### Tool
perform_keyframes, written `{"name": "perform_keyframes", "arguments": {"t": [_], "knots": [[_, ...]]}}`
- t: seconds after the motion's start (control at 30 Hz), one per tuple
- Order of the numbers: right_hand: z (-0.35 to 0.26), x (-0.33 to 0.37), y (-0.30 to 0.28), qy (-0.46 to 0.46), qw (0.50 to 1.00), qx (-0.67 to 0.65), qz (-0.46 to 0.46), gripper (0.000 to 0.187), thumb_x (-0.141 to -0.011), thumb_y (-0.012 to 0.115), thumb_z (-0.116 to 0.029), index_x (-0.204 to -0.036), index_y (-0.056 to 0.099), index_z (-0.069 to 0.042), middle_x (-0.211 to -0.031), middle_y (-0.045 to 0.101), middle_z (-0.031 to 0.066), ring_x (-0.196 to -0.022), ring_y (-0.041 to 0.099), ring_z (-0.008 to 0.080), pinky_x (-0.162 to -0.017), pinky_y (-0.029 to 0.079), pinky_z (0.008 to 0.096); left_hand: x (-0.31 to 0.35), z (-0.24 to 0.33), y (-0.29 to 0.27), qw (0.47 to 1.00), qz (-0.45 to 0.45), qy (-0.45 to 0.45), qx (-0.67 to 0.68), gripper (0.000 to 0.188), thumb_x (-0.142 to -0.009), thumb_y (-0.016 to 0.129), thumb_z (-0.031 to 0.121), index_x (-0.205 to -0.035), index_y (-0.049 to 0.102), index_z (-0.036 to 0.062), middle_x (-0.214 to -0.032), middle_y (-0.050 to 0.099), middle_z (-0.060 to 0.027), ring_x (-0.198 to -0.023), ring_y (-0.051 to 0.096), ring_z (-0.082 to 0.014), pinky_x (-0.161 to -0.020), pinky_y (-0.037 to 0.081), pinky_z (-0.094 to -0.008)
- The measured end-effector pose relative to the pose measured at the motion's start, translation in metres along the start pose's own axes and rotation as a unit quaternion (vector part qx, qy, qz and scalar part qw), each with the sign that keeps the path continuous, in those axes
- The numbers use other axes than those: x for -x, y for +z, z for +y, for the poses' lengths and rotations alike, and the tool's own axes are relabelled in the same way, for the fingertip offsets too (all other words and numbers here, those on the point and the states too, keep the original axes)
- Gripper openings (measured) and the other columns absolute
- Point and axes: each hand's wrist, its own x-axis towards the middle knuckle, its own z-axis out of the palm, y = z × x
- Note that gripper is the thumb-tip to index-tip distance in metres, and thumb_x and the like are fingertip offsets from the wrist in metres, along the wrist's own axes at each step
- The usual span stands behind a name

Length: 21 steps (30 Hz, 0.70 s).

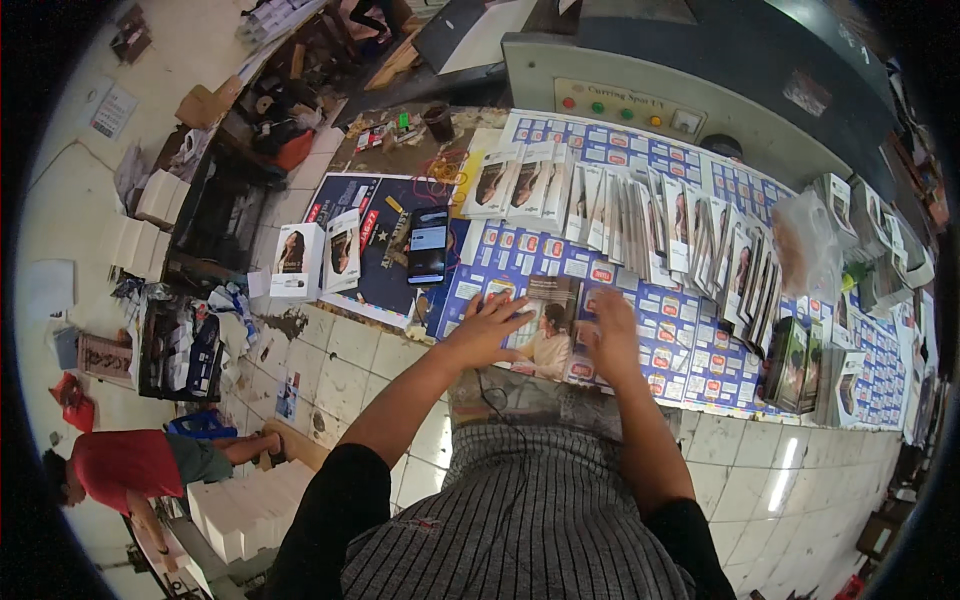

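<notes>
A flat printed card piece (548, 338), dark at the top with a picture of a person on it, lies on the blue printed sheets in front of me. My left hand (486, 332) rests over its left side, fingers spread and thumb reaching the lower left edge. On the other side, my right hand (612, 340) is at its right edge, fingers stretched forward and somewhat blurred. Neither hand grips anything that I can see. Beyond them a long row of overlapping white printed folded boxes (610, 215) runs to the right.
Left of my hands are a phone (429, 245) and two stacks of white printed boxes (297, 260). A dark cup (438, 124) stands at the back, before a machine panel (630, 105). At right are a plastic bag (805, 245) and green boxes (793, 365). Another person (125, 465) is at far left.
</notes>
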Motion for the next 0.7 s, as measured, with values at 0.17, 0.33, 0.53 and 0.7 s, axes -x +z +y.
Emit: {"name": "perform_keyframes", "arguments": {"t": [0.17, 0.33, 0.53, 0.7], "knots": [[0.046, 0.053, -0.023, 0.125, 0.947, 0.263, 0.133, 0.057, -0.085, 0.072, -0.026, -0.134, 0.053, -0.002, -0.134, 0.053, 0.0187, -0.131, 0.044, 0.0355, -0.111, 0.032, 0.0524, -0.009, 0.006, -0.001, 0.999, -0.022, -0.011, -0.04, 0.084, -0.081, 0.073, 0.053, -0.153, 0.038, 0.0269, -0.163, 0.024, -0.0056, -0.151, 0.015, -0.0345, -0.117, 0.012, -0.0647], [0.033, 0.036, -0.038, 0.171, 0.973, 0.12, 0.094, 0.058, -0.082, 0.074, -0.02, -0.133, 0.053, -0.003, -0.113, 0.055, 0.0193, -0.109, 0.056, 0.0393, -0.09, 0.048, 0.0476, -0.016, 0.012, -0.008, 0.997, -0.067, -0.027, -0.034, 0.082, -0.08, 0.076, 0.045, -0.152, 0.038, 0.0314, -0.162, 0.024, -0.009, -0.151, 0.012, -0.0387, -0.113, 0.013, -0.0705], [-0.017, 0.043, -0.007, 0.014, 0.997, 0.08, 0.015, 0.06, -0.082, 0.074, -0.02, -0.138, 0.053, -0.011, -0.104, 0.06, 0.0162, -0.094, 0.061, 0.0355, -0.078, 0.051, 0.0467, -0.015, 0.015, -0.008, 0.997, -0.059, -0.032, -0.038, 0.081, -0.08, 0.076, 0.043, -0.151, 0.039, 0.0308, -0.161, 0.025, -0.0088, -0.15, 0.015, -0.0392, -0.112, 0.015, -0.0713], [-0.028, 0.038, 0.0, -0.018, 0.982, 0.187, -0.003, 0.051, -0.084, 0.071, -0.023, -0.133, 0.059, -0.018, -0.097, 0.061, 0.0095, -0.091, 0.062, 0.0285, -0.075, 0.051, 0.0448, -0.017, 0.019, -0.011, 0.994, -0.085, -0.044, -0.048, 0.08, -0.083, 0.075, 0.042, -0.152, 0.037, 0.0303, -0.162, 0.022, -0.0085, -0.151, 0.014, -0.038, -0.113, 0.013, -0.0713]]}}
